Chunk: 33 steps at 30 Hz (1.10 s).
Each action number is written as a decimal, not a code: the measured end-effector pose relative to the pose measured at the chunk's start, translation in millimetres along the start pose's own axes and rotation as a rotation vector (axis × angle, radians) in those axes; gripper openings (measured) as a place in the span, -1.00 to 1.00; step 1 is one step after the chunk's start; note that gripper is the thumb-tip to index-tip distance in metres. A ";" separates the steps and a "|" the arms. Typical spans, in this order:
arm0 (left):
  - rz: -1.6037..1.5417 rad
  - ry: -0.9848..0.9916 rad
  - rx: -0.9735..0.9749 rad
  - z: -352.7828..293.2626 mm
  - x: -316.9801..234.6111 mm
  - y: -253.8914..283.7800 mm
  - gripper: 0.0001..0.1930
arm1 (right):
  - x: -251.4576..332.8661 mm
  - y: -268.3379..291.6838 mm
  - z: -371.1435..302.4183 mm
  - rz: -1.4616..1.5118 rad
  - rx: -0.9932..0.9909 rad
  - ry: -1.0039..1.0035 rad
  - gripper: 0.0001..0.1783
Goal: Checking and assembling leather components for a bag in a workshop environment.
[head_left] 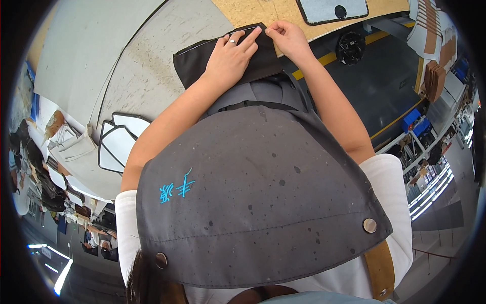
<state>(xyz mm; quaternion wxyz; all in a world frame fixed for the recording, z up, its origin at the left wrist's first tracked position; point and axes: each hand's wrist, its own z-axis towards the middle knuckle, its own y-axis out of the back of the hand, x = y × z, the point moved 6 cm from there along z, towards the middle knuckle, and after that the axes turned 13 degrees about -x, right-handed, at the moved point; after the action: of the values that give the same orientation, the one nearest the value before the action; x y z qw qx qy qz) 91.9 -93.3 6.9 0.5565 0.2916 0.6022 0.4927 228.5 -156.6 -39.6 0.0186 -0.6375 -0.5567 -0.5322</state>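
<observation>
A dark brown, leather-like piece [195, 67] lies at the near edge of the work table, a thin white line running along its far edge. On top of it rests my left hand [226, 60], fingers stretched and spread toward the far right corner, a ring on one finger. My right hand [289, 41] is at that same corner, thumb and forefinger pinched together on the edge of the piece. The pinched fingertips hide exactly how much of the edge they grip. My grey apron [253, 187] comes up close beneath the piece.
White panels with black rims [115, 144] lie on the grey tabletop [76, 66] at left. Another black-rimmed white panel [331, 12] is on the tan board [283, 10] beyond my hands. A round black object [350, 48] and brown stacked pieces [433, 83] are at right.
</observation>
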 end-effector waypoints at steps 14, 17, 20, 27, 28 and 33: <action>0.102 -0.064 -0.028 7.3 -7.8 -2.4 -0.79 | 24.8 41.4 10.8 -0.490 -0.273 0.137 -0.66; 0.056 -0.033 -0.044 5.0 -5.2 -1.9 -0.78 | 26.7 80.1 19.9 -0.278 -0.316 0.215 -0.69; -0.008 0.011 -0.056 5.8 -3.6 -0.4 -0.75 | 19.2 54.6 -7.6 -0.356 -0.221 0.517 -0.75; -0.106 0.077 -0.080 4.2 -0.1 -0.7 -0.71 | 29.8 17.3 -35.0 -0.333 -0.226 0.642 -0.68; -0.106 0.074 -0.079 4.3 -0.4 -0.6 -0.71 | 29.6 15.7 -34.9 -0.345 -0.222 0.646 -0.67; -0.163 0.110 -0.072 2.0 3.9 0.8 -0.75 | 34.6 11.9 -36.3 -0.521 -0.222 0.744 -0.62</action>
<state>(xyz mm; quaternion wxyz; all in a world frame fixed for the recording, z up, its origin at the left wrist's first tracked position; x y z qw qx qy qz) 92.9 -89.0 6.4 0.5709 0.1937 0.6355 0.4824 206.9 -159.6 7.1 0.0145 -0.2405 -0.5935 -0.7679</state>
